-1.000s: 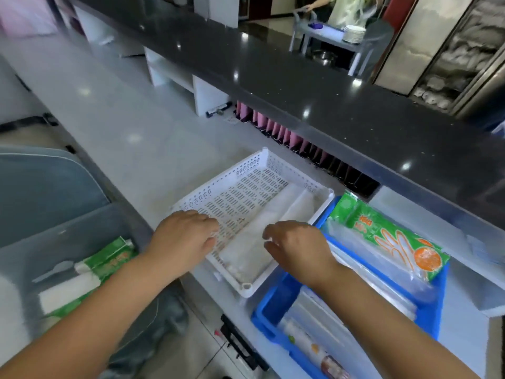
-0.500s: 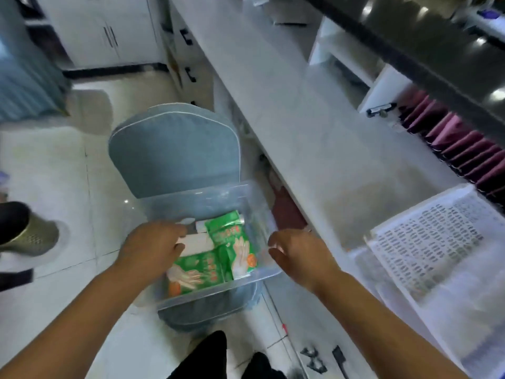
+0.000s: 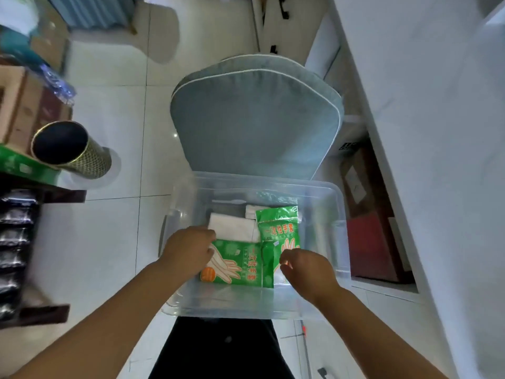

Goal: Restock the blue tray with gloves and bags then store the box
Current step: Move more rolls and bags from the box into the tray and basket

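Note:
A clear plastic box [image 3: 322,203] stands on a grey-blue cushioned chair [image 3: 254,119] in front of me. Inside lie a flat green glove pack [image 3: 240,266], a second green glove pack [image 3: 278,231] leaning to its right, and folded white bags [image 3: 235,228] behind them. My left hand [image 3: 188,250] is inside the box, with curled fingers on the flat pack's left corner; I cannot see whether it grips the pack. My right hand [image 3: 306,269] pinches the lower edge of the second pack. The blue tray is out of view.
The white counter [image 3: 426,132] runs along the right, with red and brown boxes [image 3: 371,242] stored under it. A mesh metal cup [image 3: 71,151] and cartons sit on a shelf [image 3: 41,187] at the left. White floor tiles [image 3: 109,236] surround the chair.
My view swung from the counter trays down to the box on the chair. Both hands moved from the white basket to the box rim and then inside onto the glove packs.

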A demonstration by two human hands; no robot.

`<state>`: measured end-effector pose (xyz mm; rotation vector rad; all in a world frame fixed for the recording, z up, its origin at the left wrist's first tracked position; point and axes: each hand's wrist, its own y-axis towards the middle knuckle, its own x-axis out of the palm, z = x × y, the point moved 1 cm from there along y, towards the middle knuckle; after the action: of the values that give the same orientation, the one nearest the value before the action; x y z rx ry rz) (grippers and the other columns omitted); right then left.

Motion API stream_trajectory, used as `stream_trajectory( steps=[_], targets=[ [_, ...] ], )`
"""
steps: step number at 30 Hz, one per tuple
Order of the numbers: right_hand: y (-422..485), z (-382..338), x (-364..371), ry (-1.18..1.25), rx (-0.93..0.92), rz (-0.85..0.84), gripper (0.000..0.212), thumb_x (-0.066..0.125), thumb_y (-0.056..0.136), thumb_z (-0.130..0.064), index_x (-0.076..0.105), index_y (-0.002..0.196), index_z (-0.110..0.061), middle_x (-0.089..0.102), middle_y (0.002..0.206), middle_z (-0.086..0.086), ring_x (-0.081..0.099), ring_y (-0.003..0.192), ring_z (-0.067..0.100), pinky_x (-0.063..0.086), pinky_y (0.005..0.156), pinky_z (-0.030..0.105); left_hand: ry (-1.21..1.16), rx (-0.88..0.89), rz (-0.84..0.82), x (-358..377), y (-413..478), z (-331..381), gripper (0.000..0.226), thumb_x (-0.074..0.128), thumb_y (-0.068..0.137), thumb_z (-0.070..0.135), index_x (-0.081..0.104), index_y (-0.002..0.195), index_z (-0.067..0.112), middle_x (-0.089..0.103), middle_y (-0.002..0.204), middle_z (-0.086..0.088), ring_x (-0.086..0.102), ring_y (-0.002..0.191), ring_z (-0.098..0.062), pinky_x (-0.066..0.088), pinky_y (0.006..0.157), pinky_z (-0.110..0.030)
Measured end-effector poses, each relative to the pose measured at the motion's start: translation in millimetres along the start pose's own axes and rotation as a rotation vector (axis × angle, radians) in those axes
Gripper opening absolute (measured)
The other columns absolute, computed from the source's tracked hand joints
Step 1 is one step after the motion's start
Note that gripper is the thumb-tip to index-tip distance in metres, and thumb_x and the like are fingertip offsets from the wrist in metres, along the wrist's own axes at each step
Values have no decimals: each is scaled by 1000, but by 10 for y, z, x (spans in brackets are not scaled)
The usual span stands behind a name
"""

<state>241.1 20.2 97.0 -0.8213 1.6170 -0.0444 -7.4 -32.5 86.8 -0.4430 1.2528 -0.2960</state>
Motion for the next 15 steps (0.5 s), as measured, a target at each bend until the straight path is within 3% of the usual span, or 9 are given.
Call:
stream_trajectory(
  steps=[5, 9, 12, 15],
  targets=[
    [719, 261, 391, 11, 25, -95, 19, 47, 90, -24, 65, 96, -25, 70, 98, 0, 63, 87, 23, 47, 69, 28, -73, -83, -116, 586, 868, -62, 36, 49, 86, 11, 49, 122, 8, 56, 117, -12, 55, 103, -28, 49, 80, -39],
    [1077, 486, 670, 71, 81, -142, 18, 48, 89, -22, 65, 94, -24, 69, 98, -1, 63, 86, 22, 41, 64, 25, -91, -73, -194, 1018, 1509, -50, 54, 52, 84, 3, 36, 136, 8, 44, 136, -14, 45, 121, -30, 43, 96, -41],
    [1235, 605, 846, 110, 127, -176, 18, 48, 88, -19, 65, 88, -24, 69, 94, 0, 63, 82, 23, 41, 65, 26, -32, -31, -201, 1263, 1855, -68, 62, 54, 84, 4, 30, 140, 8, 36, 146, -14, 31, 134, -28, 27, 111, -38],
    [1307, 680, 962, 132, 147, -188, 19, 47, 89, -19, 66, 90, -25, 70, 95, 0, 63, 83, 23, 46, 69, 27, 55, -31, -225, 1390, 2069, -99, 58, 56, 83, 12, 34, 137, 9, 42, 140, -14, 37, 129, -29, 31, 107, -40]
  ],
)
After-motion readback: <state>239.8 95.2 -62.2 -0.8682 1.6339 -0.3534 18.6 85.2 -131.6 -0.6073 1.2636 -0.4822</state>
